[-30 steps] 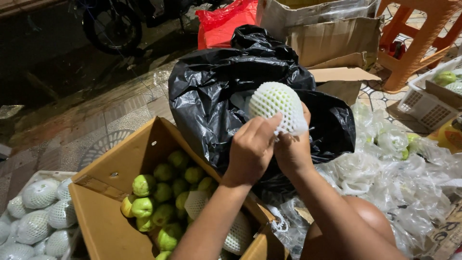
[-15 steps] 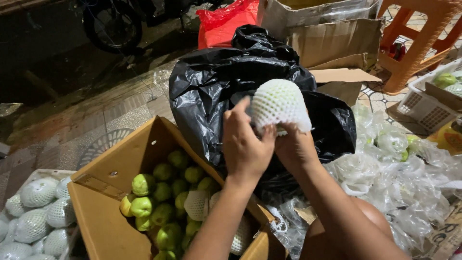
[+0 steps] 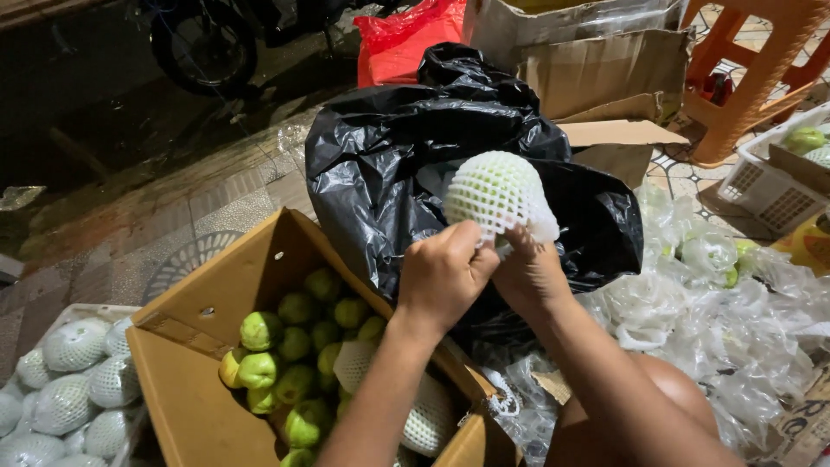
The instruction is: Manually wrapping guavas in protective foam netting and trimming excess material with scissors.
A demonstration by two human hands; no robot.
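both hands' fingers (image 3: 462, 238) pinch the netted fruit's (image 3: 497, 195) underside.

night-time light here, harsh and close, falling off fast into dark at the top left. the floor (image 3: 164, 216) is wet patterned paving, glistening. a motorbike wheel (image 3: 203, 47) sits back in the shadow. an orange plastic stool (image 3: 752, 78) stands at the top right on tiled ground, a white plastic basket (image 3: 765, 186) just beside it. flattened cardboard boxes (image 3: 596, 73) lean behind, a red plastic bag (image 3: 406, 43) near them.
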